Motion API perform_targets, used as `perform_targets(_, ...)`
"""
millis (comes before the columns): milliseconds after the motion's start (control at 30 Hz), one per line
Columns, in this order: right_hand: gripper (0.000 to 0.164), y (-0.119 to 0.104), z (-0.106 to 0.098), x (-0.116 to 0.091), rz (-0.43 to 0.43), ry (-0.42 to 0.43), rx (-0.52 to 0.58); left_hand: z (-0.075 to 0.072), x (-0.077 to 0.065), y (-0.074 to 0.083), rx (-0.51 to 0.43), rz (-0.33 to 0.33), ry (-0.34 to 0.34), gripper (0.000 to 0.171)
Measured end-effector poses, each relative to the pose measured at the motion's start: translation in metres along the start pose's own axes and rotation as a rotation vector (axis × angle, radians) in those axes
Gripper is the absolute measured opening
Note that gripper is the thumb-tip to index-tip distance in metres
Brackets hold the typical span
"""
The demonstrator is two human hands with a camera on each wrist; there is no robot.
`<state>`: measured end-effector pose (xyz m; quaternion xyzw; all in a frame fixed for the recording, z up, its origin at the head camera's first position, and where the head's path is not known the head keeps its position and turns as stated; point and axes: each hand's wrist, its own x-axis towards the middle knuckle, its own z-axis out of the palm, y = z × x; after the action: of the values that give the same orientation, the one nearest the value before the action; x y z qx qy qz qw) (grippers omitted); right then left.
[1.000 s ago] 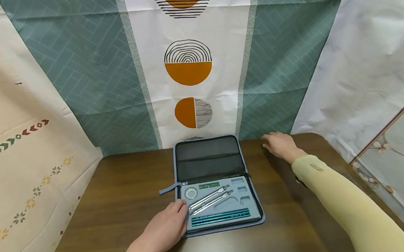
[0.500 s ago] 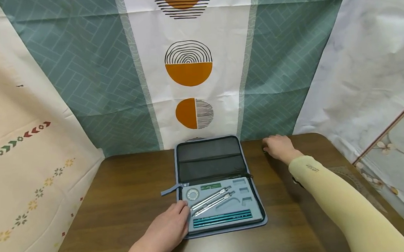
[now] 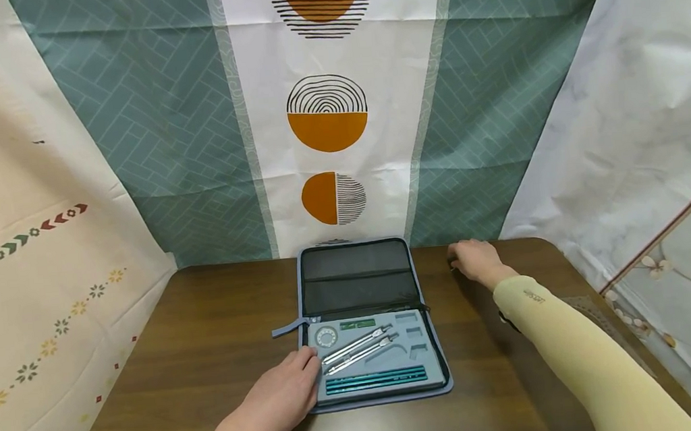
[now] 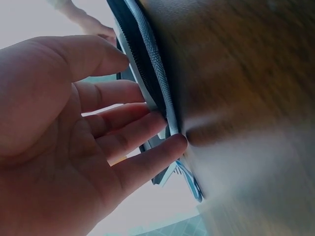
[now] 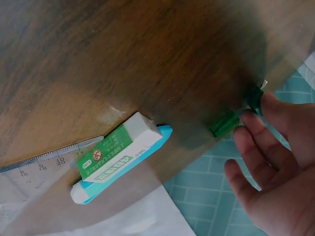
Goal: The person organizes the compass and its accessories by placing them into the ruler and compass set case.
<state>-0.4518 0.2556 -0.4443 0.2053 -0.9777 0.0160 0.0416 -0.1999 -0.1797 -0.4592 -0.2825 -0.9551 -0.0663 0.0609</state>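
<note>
An unzipped blue-grey case (image 3: 355, 259) lies open on the table, its lid folded back. In its moulded tray (image 3: 430, 364) sit two silver compasses (image 3: 358, 345), several teal pencils (image 3: 375, 379), a round white piece (image 3: 326, 337) and a small green piece (image 3: 357, 324). My left hand (image 3: 283, 393) touches the case's left edge with fairly straight fingers. At the table's far right, my right hand (image 3: 476, 261) pinches a small dark green piece with a metal tip (image 5: 255, 100). Beside its fingertips is a short green cylinder (image 5: 225, 124); whether the two connect, I cannot tell.
A white-and-green eraser (image 5: 115, 150) rests on a blue item with a white end (image 5: 152, 152). Against them lies a clear ruler or set square (image 5: 54, 162). Patterned cloth (image 3: 325, 109) hangs behind the table, and more cloth hangs at both sides.
My right hand's fingers have drawn in around the small green piece at the far right. My left hand stays at the case's edge. The head view has shifted slightly.
</note>
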Motion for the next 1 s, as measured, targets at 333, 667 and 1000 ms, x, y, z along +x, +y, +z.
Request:
perform_targets(333, 0.019, 0.001, 0.001, -0.009, 0.035, 0.108, 0.045, -0.004, 0.002, 0.000, 0.005, 0.023, 0.011, 0.031)
perform_targets(667, 0.022, -0.006, 0.003, -0.021, -0.008, 0.184, 0.063, -0.003, 0.000, 0.000, -0.014, 0.027, 0.012, 0.033)
perform_targets(1000, 0.023, -0.018, 0.000, -0.040, 0.048, 0.157, 0.175, -0.006, -0.001, 0.000, -0.034, 0.046, 0.019, 0.031)
